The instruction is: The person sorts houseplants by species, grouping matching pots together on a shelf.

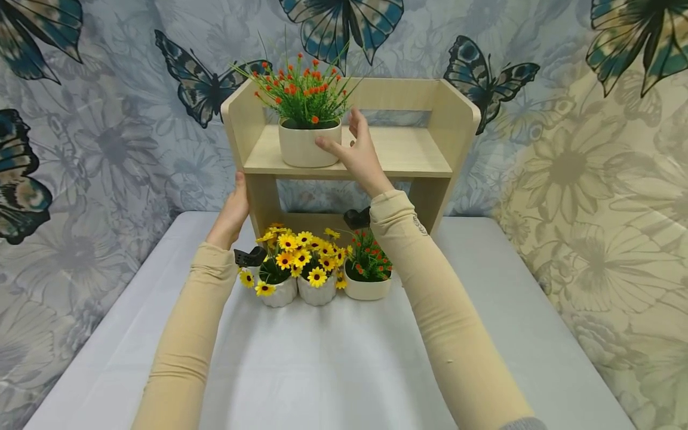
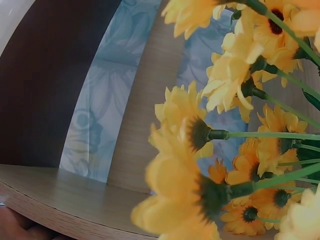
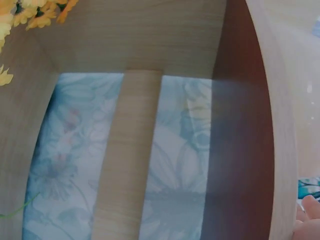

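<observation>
A cream oval flower pot (image 1: 309,145) with red-orange blooms stands at the left of the wooden rack's (image 1: 398,146) upper shelf. My right hand (image 1: 360,156) is at the pot's right side, its thumb overlapping the front while the other fingers reach up beside it, spread from the thumb. Against the rack's left side panel rests my left hand (image 1: 233,209), fingers pointing up and partly hidden behind the edge. In the left wrist view some fingers (image 2: 22,227) show below the wooden edge. Fingertips (image 3: 307,220) appear outside the dark panel in the right wrist view.
In front of the rack, a row of pots stands on the white-covered table (image 1: 322,370): two pale pots with yellow flowers (image 1: 301,254) and a cream pot with red blooms (image 1: 368,286). A butterfly-print backdrop (image 1: 570,161) rises behind and beside the table.
</observation>
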### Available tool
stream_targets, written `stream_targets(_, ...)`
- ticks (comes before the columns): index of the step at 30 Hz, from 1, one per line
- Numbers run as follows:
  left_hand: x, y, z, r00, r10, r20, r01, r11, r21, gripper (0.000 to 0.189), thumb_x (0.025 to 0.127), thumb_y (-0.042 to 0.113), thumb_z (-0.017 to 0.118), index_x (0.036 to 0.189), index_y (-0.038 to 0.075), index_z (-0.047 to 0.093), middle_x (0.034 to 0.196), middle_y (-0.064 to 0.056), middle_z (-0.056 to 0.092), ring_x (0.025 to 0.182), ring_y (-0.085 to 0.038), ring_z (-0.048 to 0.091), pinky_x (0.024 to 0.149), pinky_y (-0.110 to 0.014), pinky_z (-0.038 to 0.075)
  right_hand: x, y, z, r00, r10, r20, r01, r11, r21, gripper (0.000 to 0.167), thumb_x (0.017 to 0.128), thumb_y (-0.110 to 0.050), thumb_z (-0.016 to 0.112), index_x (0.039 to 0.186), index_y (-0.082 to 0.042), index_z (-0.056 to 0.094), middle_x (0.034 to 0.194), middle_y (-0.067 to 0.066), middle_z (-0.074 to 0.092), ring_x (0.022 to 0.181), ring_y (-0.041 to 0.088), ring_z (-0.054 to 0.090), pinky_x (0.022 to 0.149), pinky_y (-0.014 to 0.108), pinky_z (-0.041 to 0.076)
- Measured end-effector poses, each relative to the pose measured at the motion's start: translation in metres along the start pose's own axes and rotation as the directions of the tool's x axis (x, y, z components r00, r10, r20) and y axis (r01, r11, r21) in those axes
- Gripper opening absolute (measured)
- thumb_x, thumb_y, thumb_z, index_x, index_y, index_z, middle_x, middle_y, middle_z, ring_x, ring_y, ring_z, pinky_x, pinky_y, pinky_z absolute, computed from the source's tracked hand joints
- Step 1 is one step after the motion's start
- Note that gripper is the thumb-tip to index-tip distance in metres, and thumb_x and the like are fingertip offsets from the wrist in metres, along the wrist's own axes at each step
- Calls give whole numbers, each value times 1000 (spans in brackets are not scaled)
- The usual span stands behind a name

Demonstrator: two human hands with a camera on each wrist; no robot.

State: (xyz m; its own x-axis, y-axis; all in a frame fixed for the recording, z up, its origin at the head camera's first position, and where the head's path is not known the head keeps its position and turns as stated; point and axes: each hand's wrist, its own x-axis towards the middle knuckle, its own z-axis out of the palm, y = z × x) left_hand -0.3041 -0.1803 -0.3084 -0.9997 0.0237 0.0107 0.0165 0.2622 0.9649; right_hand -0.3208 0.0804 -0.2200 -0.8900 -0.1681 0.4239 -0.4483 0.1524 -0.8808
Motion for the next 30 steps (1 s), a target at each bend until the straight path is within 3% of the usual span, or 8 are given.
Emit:
stream_targets(5,0,-1,-1,1000,7,1,-7,1000,-14,93,83,73,9,149,7,9,153,-15,3,137,-32,1,109,-48,4,-17,-8,-10,999,-10,35,9,1000,28,87,85,-24,68,149,-14,10,152,0,13,137,11,10,109,31,15)
stream_targets(14,-2,0,0,1000,-14,15,14,1000,-11,95,82,74,9,149,7,2,153,-14,-3,137,-32,-4,108,-50,2,-60,-18,-36,988,-146,44,140,984,111,72,87,-14,66,144,-4,24,148,7,24,135,16,20,108,31,19)
stream_targets(23,-1,-1,-1,1000,26,10,-25,999,-40,89,84,72,9,150,13,9,153,-12,1,137,-30,0,109,-47,4,-108,4,-54,972,-197,130,185,977,104,74,83,-18,71,139,6,29,144,17,29,134,27,24,109,40,18)
stream_targets(30,1,1,0,1000,28,12,-28,999,-35,88,84,71,9,150,14,12,153,-12,4,138,-29,1,109,-46,4,-135,40,-70,971,-177,163,159,980,119,71,83,-14,71,140,-1,31,145,16,29,134,27,24,109,37,19)
